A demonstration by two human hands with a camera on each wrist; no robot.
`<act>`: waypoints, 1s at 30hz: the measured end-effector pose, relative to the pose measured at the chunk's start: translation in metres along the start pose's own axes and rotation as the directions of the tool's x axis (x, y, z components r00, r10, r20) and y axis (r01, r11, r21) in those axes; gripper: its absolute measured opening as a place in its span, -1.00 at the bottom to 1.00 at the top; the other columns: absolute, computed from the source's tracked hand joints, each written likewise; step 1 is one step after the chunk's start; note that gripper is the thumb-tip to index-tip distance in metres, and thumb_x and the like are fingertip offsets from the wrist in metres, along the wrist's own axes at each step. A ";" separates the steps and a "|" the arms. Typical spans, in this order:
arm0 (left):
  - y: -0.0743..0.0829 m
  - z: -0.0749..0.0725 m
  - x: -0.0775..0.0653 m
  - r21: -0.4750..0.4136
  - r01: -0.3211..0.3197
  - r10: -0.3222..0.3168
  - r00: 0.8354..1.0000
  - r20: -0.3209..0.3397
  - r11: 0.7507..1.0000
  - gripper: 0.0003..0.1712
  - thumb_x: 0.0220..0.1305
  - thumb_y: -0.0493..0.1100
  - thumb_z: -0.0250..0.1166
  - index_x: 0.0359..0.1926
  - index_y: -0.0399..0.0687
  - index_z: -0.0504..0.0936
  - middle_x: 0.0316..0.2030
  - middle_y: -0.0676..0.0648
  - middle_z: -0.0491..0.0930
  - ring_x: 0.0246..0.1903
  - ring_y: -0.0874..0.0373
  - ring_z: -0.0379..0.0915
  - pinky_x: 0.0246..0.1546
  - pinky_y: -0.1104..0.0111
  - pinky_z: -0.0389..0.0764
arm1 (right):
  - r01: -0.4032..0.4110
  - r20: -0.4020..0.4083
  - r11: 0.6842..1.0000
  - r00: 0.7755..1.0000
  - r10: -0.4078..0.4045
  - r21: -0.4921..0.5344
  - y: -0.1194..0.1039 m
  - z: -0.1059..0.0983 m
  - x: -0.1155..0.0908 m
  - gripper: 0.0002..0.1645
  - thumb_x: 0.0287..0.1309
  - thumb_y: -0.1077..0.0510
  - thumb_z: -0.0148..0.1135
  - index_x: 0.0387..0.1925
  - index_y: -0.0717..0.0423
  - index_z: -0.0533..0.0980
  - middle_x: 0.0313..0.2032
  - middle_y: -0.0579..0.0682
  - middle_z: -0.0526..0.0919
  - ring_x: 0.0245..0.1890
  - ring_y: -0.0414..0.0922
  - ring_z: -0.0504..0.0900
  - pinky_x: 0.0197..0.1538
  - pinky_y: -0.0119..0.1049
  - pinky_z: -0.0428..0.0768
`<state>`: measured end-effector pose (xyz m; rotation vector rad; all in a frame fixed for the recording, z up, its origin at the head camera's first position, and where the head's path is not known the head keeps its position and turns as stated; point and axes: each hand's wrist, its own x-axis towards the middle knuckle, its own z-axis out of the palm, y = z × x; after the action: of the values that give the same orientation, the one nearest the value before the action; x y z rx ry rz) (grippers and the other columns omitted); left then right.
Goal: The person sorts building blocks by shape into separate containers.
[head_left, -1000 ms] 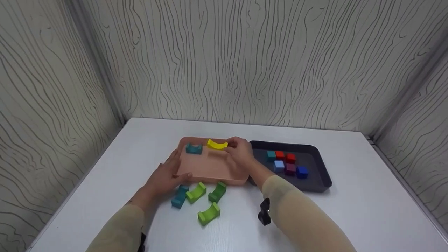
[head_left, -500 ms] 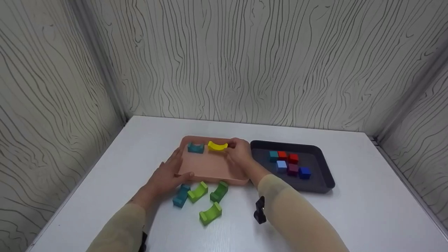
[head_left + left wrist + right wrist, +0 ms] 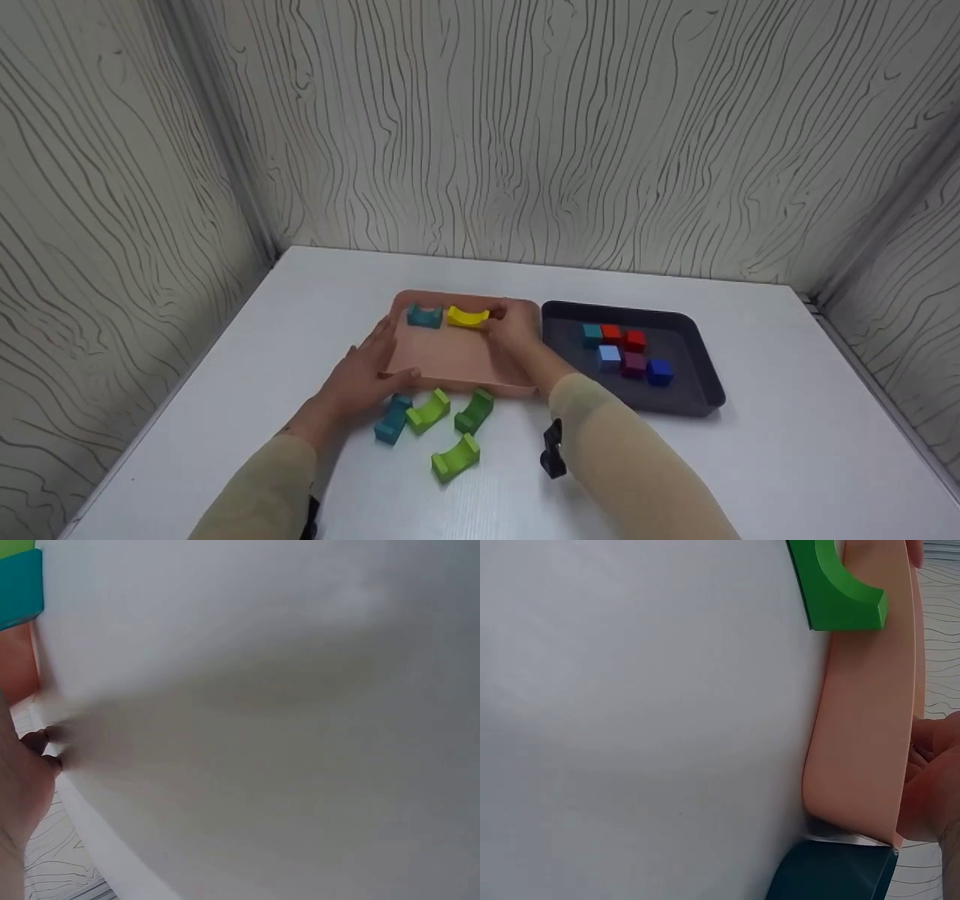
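Inside the pink tray the near half of the floor lies open between the left hand and right hand, while a teal arch and a yellow arch line the far side. Outside its near wall, four arched blocks clutter the tabletop, and the right sleeve slants across the dark tray's near-left corner; that tray's right end, past the cubes, and the tabletop beyond lie free

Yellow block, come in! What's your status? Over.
Right grip pinching yellow block. Left grip at pink tray, near-left corner. Block inside tray; teal block close on its left.
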<state>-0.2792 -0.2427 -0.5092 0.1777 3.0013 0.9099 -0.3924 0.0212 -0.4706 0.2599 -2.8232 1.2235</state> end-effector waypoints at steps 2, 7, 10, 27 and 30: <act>0.000 0.000 0.001 -0.001 0.004 -0.004 1.000 0.000 1.000 0.25 0.34 0.57 0.19 0.74 0.23 -0.26 0.71 0.07 -0.21 0.66 -0.11 -0.17 0.60 -0.17 -0.17 | -0.003 0.016 1.000 1.000 0.003 0.010 0.000 0.001 0.000 -0.71 0.31 0.27 0.44 0.06 0.18 0.75 -0.11 0.04 0.78 -0.05 -0.02 0.69 0.13 -0.14 0.68; -0.001 0.000 0.002 0.002 0.011 -0.011 1.000 0.002 1.000 0.24 0.34 0.56 0.20 0.74 0.25 -0.25 0.71 0.09 -0.21 0.67 -0.09 -0.18 0.60 -0.17 -0.18 | 0.003 0.048 0.999 0.999 -0.005 0.033 0.001 0.004 0.001 -0.67 0.37 0.29 0.38 0.13 0.21 0.71 -0.01 0.08 0.77 0.05 0.01 0.69 0.21 -0.11 0.65; 0.000 0.000 0.001 -0.002 0.007 -0.007 1.000 -0.004 1.000 0.23 0.35 0.53 0.21 0.74 0.20 -0.22 0.71 0.07 -0.21 0.67 -0.12 -0.19 0.59 -0.19 -0.18 | 0.000 0.055 0.999 0.998 -0.003 0.037 0.001 0.005 0.002 -0.64 0.38 0.29 0.37 0.17 0.18 0.70 0.03 0.08 0.76 0.08 0.01 0.68 0.25 -0.11 0.63; 0.001 0.001 0.000 -0.013 0.015 -0.015 1.000 -0.007 1.000 0.22 0.37 0.51 0.22 0.74 0.23 -0.23 0.71 0.10 -0.21 0.66 -0.13 -0.18 0.60 -0.18 -0.18 | -0.026 0.086 1.000 0.996 0.025 0.015 -0.001 0.007 0.004 -0.52 0.41 0.33 0.27 0.32 0.13 0.62 0.15 0.06 0.73 0.19 0.00 0.64 0.34 -0.11 0.56; 0.000 0.001 0.000 -0.015 0.011 -0.011 1.000 -0.008 1.000 0.22 0.38 0.51 0.22 0.74 0.21 -0.23 0.71 0.09 -0.22 0.67 -0.11 -0.18 0.60 -0.17 -0.19 | -0.017 0.093 1.000 0.996 0.015 0.022 -0.002 0.008 0.005 -0.51 0.41 0.35 0.26 0.32 0.15 0.62 0.16 0.08 0.72 0.20 0.00 0.64 0.35 -0.11 0.56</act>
<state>-0.2792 -0.2421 -0.5101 0.1578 2.9992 0.9345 -0.3965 0.0134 -0.4747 0.3034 -2.8964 1.2803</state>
